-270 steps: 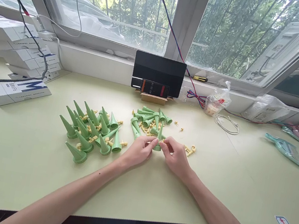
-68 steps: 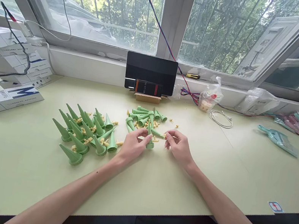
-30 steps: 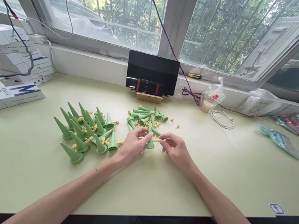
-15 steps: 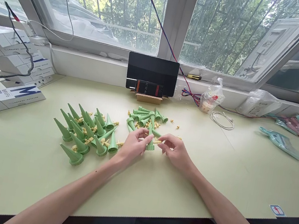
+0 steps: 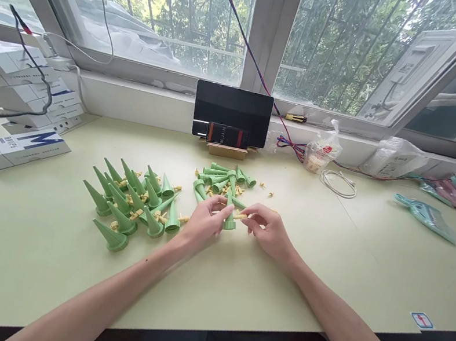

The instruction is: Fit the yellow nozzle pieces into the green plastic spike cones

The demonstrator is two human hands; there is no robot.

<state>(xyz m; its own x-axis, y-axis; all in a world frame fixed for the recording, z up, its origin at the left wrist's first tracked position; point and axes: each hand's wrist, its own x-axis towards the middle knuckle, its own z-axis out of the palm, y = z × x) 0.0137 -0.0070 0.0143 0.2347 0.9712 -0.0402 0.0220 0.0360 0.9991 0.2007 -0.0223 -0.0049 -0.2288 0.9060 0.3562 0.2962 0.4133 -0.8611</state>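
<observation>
My left hand (image 5: pixel 209 219) is closed on a green plastic cone spike (image 5: pixel 229 222), its wide collar toward me and its tip pointing away. My right hand (image 5: pixel 266 228) pinches a small yellow valve piece (image 5: pixel 240 217) against the right side of that spike; how far it sits in the spike I cannot tell. Left of my hands stands a group of green spikes (image 5: pixel 110 236), several with yellow valves (image 5: pixel 160 217) at their sides. Just beyond my hands lies a heap of green spikes (image 5: pixel 214 172) with loose yellow pieces (image 5: pixel 263 185) beside it.
A tablet (image 5: pixel 232 109) with a phone (image 5: pixel 229 135) before it leans on a cardboard stand. White boxes (image 5: pixel 18 148) are stacked at left. A plastic bag (image 5: pixel 322 152), a white cable (image 5: pixel 338 184) and teal plastic packets (image 5: pixel 427 216) lie to the right. A box cutter (image 5: pixel 296 118) rests on the sill.
Hardly anything differs. Both hands keep the same place and grip on the spike and the yellow valve; the view has shifted very slightly.
</observation>
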